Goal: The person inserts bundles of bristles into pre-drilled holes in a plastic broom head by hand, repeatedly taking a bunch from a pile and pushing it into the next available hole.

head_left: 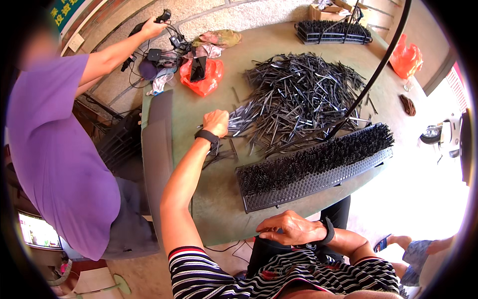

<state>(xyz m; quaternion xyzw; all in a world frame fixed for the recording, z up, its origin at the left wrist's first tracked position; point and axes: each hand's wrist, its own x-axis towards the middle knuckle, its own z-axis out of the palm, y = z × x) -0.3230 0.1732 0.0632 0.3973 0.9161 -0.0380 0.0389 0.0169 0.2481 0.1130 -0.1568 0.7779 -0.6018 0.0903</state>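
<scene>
Currently, the left arm reaches up from the near edge of the table (214,193), and the left hand (215,122), knuckles up, is closed in a fist around a small bunch of black strips (242,119) that fans out to its right. That bunch lies nearer the surface's left edge, touching the loose heap. Farther right, the right hand (291,227) hangs just off the near edge, forearm bent across the body, thumb and fingers curled toward each other; whether anything sits between them I cannot tell.

As for the surroundings, a co-worker in a purple shirt (64,164) stands beyond the left edge, one arm stretched over tangled cables and adapters (155,55) at the far-left corner. Next come a red plastic bag (213,82) with a black phone-like slab on it and a crumpled cloth (221,37). Mid-surface spreads the heap of black strips (303,94). A perforated tray (318,177) packed with upright strips runs along the near edge, between the right hand and the heap. Toward the far edge stands a second filled tray (331,39). A curved black rod (381,65) crosses in front of the heap, and a brown cord bundle (407,105) lies near the right edge.
</scene>
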